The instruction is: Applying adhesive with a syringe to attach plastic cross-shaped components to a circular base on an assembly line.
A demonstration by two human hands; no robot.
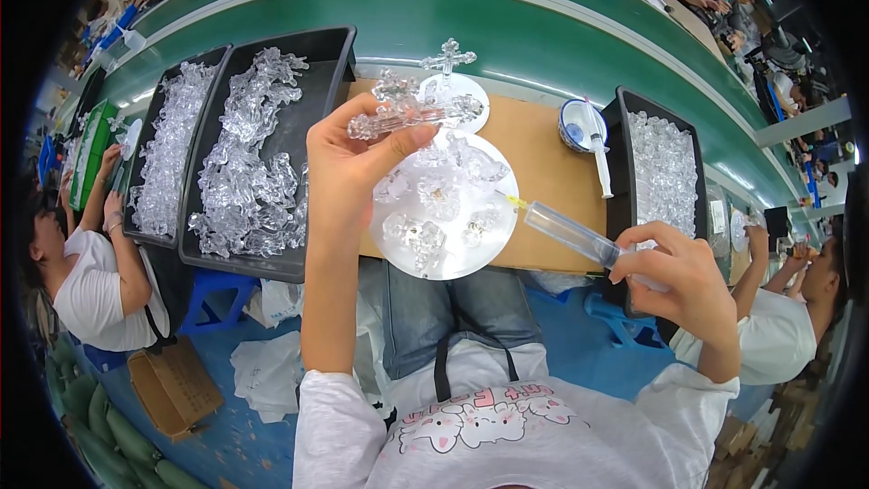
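Between the fingers of my left hand (358, 149) is a clear plastic cross (412, 113), held tilted above a round white plate (493, 249). Several clear plastic pieces (439, 195) rest on that plate. My right hand (674, 281) grips a clear syringe (570, 234), its yellow tip pointing left over the plate's right edge. Behind, a second clear cross (449, 56) stands upright on a smaller white disc (475, 95).
Black bins of clear parts stand at left (262, 154) and right (665, 163). A blue-and-white bowl (572, 127) and another syringe (601, 158) sit on the cardboard (561, 190). Co-workers sit on the left (104, 281) and right (769, 335).
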